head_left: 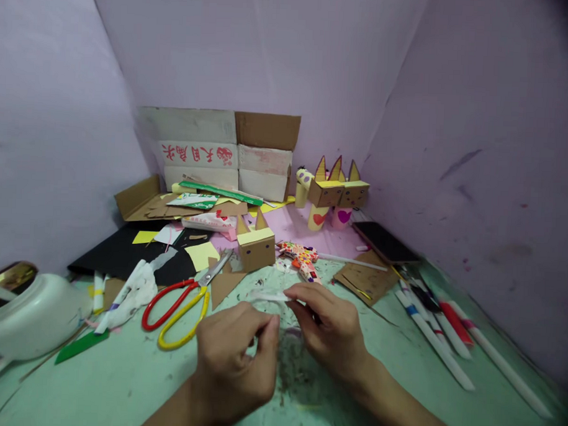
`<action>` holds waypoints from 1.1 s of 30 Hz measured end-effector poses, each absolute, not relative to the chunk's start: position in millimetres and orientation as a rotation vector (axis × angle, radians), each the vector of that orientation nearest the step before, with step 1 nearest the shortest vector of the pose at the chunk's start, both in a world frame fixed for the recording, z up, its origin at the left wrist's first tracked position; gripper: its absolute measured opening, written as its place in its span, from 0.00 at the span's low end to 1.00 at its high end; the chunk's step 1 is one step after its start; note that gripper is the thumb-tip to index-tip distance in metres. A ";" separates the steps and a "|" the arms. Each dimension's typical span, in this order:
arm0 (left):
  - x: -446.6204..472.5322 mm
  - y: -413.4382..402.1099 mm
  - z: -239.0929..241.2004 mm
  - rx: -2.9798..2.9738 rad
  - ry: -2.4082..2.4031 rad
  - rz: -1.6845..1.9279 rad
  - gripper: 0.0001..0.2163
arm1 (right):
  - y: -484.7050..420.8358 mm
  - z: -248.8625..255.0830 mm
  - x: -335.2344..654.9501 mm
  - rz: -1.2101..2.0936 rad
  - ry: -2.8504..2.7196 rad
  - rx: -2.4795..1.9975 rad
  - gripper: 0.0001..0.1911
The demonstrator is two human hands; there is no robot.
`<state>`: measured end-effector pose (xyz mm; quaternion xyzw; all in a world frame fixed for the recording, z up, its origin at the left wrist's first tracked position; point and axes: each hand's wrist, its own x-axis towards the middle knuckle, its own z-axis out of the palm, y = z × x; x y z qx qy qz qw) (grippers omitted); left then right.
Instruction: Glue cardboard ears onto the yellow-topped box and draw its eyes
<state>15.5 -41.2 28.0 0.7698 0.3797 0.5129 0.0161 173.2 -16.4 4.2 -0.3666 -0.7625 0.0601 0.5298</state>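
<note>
My left hand (234, 363) and my right hand (329, 329) meet low in the middle of the view, above a pale green table (120, 375). Both pinch a small white strip of paper (269, 297) between thumb and fingers. The strip pokes out to the left of my right fingertips. Just beyond the hands lie scissors (183, 302) with one red and one yellow handle, and a small cardboard box figure (255, 246) with pointed ears.
Several white pens (436, 333) lie at the right. A dark phone (385, 241) and a cardboard scrap (365, 278) sit beyond them. Cardboard animal figures (335, 196), an open carton (230, 152), black paper (124, 254) and a white container (33, 316) surround the work spot.
</note>
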 end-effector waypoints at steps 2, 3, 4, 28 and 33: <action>11.0 -40.5 32.5 2.487 1.171 1.717 0.05 | -16.2 6.1 173.9 0.107 -1.859 -0.873 0.10; 9.6 -38.9 34.5 2.519 1.182 1.688 0.06 | -16.4 7.1 173.7 0.102 -1.880 -0.851 0.09; 8.9 -36.8 36.0 2.533 1.198 1.586 0.06 | -16.6 8.1 173.2 0.101 -1.900 -0.821 0.09; 17.8 -31.4 26.3 2.020 1.293 1.111 0.10 | -27.5 -4.7 161.4 0.199 -1.715 -0.818 0.16; 18.0 -29.2 27.0 2.002 1.285 1.138 0.10 | -28.2 -4.5 161.1 0.244 -1.711 -0.838 0.14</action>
